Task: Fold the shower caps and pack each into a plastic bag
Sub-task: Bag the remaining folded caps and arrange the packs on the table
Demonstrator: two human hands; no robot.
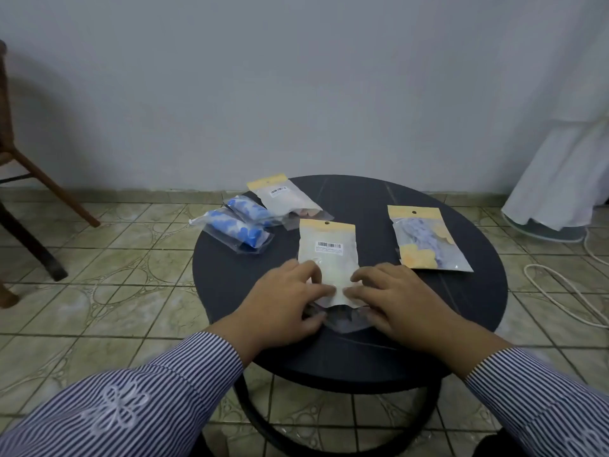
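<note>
- The left hand [286, 300] and the right hand [397, 300] both rest on the near end of a plastic bag [328, 258] with a yellow top strip and a barcode label, lying at the middle of the round dark table [461, 308].
- Left fingers [313, 275] curl onto the bag's left edge and the thumb presses its open end; the right hand's curled fingers pinch the right edge.
- A second bag [428, 239], holding a folded blue and yellow cap, lies near the right edge.
- A third bag [286, 199] lies at the far edge.
- Two clear packs with blue contents [240, 225] overhang the far-left edge.
</note>
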